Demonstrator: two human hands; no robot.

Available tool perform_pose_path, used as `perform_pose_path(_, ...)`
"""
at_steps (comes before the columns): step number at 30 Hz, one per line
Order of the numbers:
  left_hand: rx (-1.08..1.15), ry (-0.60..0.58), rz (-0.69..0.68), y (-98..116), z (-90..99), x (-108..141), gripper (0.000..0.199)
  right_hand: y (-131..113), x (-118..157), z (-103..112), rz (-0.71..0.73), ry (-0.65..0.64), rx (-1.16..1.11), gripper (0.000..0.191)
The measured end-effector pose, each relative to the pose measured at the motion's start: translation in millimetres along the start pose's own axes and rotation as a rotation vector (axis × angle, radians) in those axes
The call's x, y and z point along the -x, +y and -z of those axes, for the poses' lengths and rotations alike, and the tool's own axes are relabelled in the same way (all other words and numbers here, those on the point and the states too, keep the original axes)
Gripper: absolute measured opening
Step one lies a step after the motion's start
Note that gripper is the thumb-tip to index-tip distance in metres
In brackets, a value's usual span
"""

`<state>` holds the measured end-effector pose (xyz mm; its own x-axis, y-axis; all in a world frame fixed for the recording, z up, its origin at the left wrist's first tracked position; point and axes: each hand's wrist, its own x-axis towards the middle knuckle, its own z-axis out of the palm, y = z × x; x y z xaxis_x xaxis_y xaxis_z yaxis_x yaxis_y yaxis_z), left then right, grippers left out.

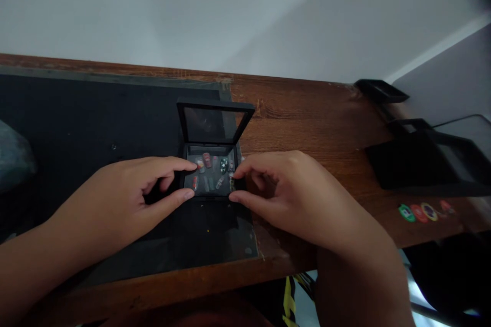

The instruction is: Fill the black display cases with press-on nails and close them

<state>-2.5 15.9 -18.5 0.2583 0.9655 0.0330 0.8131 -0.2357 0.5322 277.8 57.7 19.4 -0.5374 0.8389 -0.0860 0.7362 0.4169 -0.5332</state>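
A small black display case point(209, 197) lies on the dark mat, its windowed lid point(215, 106) raised at the back. Inside are several decorated press-on nails, among them a dark one with white stars point(224, 165) and a pinkish one point(207, 159). My left hand point(134, 194) rests at the left rim, index fingertip by a red-and-white nail point(200, 164) and thumb at the near left corner. At the right rim, my right hand point(287, 194) has its index fingertip beside a dark patterned nail point(231, 182) and its thumb at the near corner. Both hands have thumb and index apart.
The dark mat point(115, 117) covers the left of the wooden table point(299, 122). A pale, blurred object point(13, 156) sits at the left edge. Black box-like items point(414, 161) and several colourful round pieces point(420, 212) are on the right. A wall point(172, 15) rises behind.
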Motion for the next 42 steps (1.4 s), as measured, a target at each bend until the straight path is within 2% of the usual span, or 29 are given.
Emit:
perform_pose_path(7, 0.016, 0.013, -0.021, -3.8, -1.3, -0.6, 0.033, 0.4, -0.4, 0.1, 0.000, -0.006, -0.001, 0.011)
perform_pose_path(18, 0.045, 0.008, -0.025, 3.5, 0.7, -3.5, 0.028, 1.0, -1.4, 0.7, -0.011, -0.030, 0.021, 0.010)
perform_pose_path(25, 0.044, -0.056, 0.031, 0.2, -2.0, -2.2, 0.032, 1.8, -1.1, 0.5, 0.002, -0.015, 0.030, 0.013)
perform_pose_path(30, 0.060, -0.060, 0.025, 1.4, -1.3, -1.7, 0.033, 0.7, -1.3, 2.3, -0.002, -0.017, 0.024, 0.012)
perform_pose_path(34, 0.068, -0.037, -0.016, 2.4, -1.3, -1.2, 0.029, 2.6, -1.7, 2.4, -0.023, 0.009, 0.036, 0.011)
perform_pose_path(42, 0.018, -0.015, -0.193, 1.3, -4.9, 3.4, 0.023, 1.8, -3.2, 2.3, -0.013, 0.006, 0.037, 0.008)
